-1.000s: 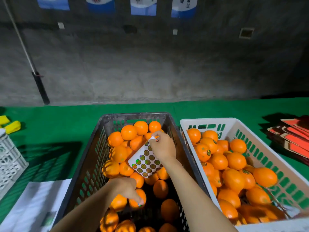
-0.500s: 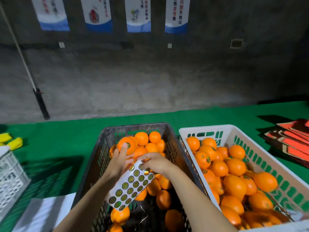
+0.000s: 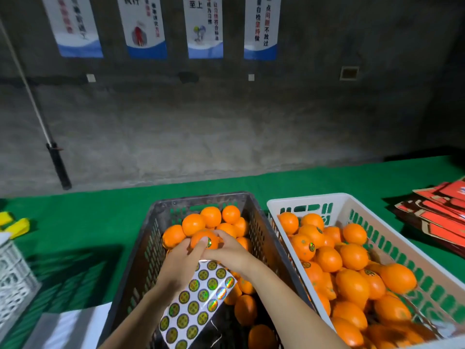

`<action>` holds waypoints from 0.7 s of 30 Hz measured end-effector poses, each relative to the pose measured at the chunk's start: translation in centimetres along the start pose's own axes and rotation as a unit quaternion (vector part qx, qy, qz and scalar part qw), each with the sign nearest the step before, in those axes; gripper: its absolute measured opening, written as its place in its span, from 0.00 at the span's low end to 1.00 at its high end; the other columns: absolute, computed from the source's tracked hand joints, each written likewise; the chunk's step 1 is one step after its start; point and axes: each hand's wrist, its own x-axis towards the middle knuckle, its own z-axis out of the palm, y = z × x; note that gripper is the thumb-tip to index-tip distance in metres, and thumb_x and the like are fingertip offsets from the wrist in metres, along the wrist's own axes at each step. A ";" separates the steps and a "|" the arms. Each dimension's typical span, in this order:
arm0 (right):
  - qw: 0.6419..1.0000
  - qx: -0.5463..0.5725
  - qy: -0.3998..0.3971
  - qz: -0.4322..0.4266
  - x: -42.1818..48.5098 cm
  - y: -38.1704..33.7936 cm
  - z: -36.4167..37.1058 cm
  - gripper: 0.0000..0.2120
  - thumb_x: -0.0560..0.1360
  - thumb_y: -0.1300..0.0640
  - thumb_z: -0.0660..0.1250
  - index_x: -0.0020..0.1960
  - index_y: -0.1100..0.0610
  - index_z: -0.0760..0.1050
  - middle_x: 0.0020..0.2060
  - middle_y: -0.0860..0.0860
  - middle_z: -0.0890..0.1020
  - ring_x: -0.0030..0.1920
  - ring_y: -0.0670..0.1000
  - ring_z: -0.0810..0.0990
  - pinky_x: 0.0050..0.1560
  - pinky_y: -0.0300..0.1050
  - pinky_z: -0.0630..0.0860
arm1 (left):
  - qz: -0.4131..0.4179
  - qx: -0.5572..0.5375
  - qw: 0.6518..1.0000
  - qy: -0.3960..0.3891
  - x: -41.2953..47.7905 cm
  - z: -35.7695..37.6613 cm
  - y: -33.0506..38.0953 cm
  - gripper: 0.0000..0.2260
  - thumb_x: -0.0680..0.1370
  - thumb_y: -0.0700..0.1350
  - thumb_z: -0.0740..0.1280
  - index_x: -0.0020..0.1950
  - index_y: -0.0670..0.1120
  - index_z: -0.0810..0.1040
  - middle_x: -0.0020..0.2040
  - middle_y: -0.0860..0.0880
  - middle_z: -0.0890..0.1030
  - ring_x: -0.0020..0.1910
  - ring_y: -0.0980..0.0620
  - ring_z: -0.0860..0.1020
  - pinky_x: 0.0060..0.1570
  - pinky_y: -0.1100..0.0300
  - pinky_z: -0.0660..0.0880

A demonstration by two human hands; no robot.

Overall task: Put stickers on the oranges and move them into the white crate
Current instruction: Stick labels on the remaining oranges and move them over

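Observation:
A dark grey crate (image 3: 201,197) holds loose oranges (image 3: 211,216). Both hands meet on one orange (image 3: 198,236) at the top of the pile, which carries a round green sticker (image 3: 208,243). My left hand (image 3: 181,265) grips this orange from the left, its thumb pressed beside the sticker. My right hand (image 3: 227,251) touches the orange from the right and seems to hold the top edge of a white sticker sheet (image 3: 201,301), which hangs down under both wrists. To the right, the white crate (image 3: 304,197) is full of stickered oranges (image 3: 352,258).
Both crates stand on a green table (image 3: 88,222). Red flat cartons (image 3: 440,212) are stacked at the right edge. A white lattice crate (image 3: 12,275), yellow objects (image 3: 17,226) and white paper (image 3: 70,328) lie at the left. A concrete wall rises behind.
My left hand rose from the low oranges to the top of the pile and took hold of an orange. My right hand brought the sheet down and joined it. The camera tilted up.

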 end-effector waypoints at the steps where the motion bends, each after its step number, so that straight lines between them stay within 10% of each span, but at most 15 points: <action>1: 1.000 0.010 0.004 0.011 -0.1 -0.2 -0.1 0.34 0.67 0.45 0.77 0.69 0.42 0.68 0.61 0.45 0.78 0.58 0.47 0.79 0.54 0.42 0.77 | 0.011 -0.011 1.000 0.000 0.0 -0.1 0.2 0.22 0.77 0.67 0.59 0.35 0.51 0.74 0.31 0.52 0.75 0.31 0.60 0.74 0.36 0.57 0.68; 8: 0.956 0.256 0.144 -0.015 0.2 -1.3 -1.0 0.20 0.69 0.48 0.74 0.57 0.51 0.74 0.41 0.55 0.81 0.35 0.51 0.78 0.36 0.45 0.70 | 0.005 0.045 0.996 0.078 -0.4 -0.7 0.7 0.26 0.83 0.61 0.54 0.31 0.46 0.66 0.25 0.50 0.73 0.27 0.53 0.72 0.33 0.54 0.66; 13: 0.800 0.491 0.333 -0.093 -0.3 -1.4 -4.8 0.24 0.77 0.36 0.59 0.44 0.59 0.73 0.34 0.54 0.76 0.28 0.49 0.69 0.28 0.43 0.63 | 0.008 0.095 0.988 0.120 -0.7 -0.7 1.0 0.27 0.84 0.58 0.52 0.27 0.48 0.58 0.22 0.51 0.63 0.24 0.51 0.63 0.30 0.56 0.58; 18: 0.674 0.642 0.351 -0.103 -1.3 -0.8 -7.3 0.39 0.77 0.32 0.51 0.64 0.66 0.73 0.55 0.61 0.78 0.56 0.58 0.75 0.63 0.51 0.70 | -0.016 0.074 0.990 0.122 -0.6 -0.2 1.0 0.27 0.85 0.56 0.51 0.27 0.47 0.59 0.21 0.52 0.64 0.24 0.51 0.63 0.30 0.57 0.58; 21: 0.630 0.666 0.387 -0.097 -1.3 -1.0 -7.0 0.40 0.78 0.32 0.49 0.72 0.65 0.67 0.65 0.61 0.75 0.67 0.60 0.73 0.66 0.53 0.68 | -0.042 0.015 0.994 0.097 -0.6 -0.1 0.8 0.25 0.84 0.58 0.50 0.30 0.48 0.61 0.23 0.51 0.67 0.25 0.51 0.66 0.31 0.58 0.61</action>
